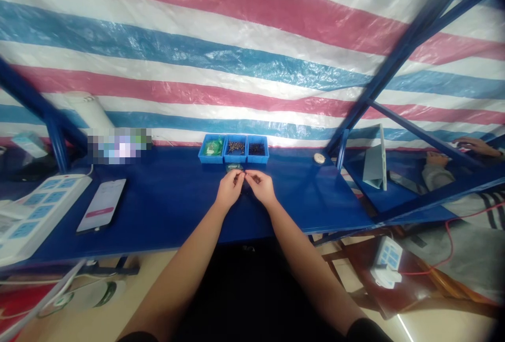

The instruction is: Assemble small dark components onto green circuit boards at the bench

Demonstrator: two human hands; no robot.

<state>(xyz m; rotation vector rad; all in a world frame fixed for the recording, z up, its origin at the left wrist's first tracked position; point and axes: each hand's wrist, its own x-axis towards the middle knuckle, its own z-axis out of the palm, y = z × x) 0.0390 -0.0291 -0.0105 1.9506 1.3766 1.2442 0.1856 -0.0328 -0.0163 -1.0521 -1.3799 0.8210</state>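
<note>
Both hands are working tip to tip over the counter (165, 200): left hand (228, 192) and right hand (263, 189) are curling inward, fingers pinching small brownish parts (256, 178), tips of the two hands meeting or nearly so. Key relation: the parts are sitting right at the fingers, between the two hands, neither hand clearly nearer. Long axis: can't tell, too small and blurred. A green packet (234, 167) is lying just beyond the left fingers; contact unclear. Beyond that, three blue bins are standing in a row: the middle bin (237, 159), holding brass-coloured pieces (236, 147), is lying beyond and slightly left; the right bin (258, 159), with dark pieces (256, 149), beyond and slightly right; the left bin (210, 159), carrying a green bag (213, 147), farther left, nearer the left hand.
</note>
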